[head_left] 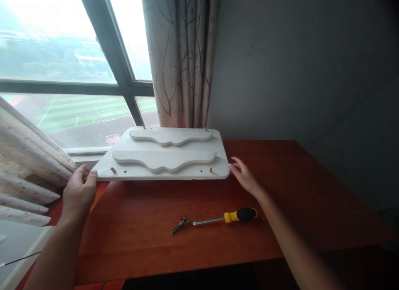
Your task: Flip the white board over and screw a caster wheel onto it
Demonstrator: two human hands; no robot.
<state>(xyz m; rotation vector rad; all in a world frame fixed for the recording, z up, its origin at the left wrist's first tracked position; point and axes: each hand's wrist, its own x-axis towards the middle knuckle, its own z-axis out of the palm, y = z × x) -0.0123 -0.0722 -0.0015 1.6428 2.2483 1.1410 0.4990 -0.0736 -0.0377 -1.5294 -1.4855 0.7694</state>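
On the desk, left hand grips the white board (right hand open, touching).

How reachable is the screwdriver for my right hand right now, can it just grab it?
Probably yes. The right hand rests open at the white board's right corner, and the screwdriver lies nearby on bare table with nothing between them.

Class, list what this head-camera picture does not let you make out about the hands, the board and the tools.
Head view: the left hand covers the white board's left corner, so its hold is unclear.
Head view: the metal bits by the screwdriver tip are too small to identify or count.
Head view: the board hides its own underside.
Head view: the table's near edge sinks into shadow.
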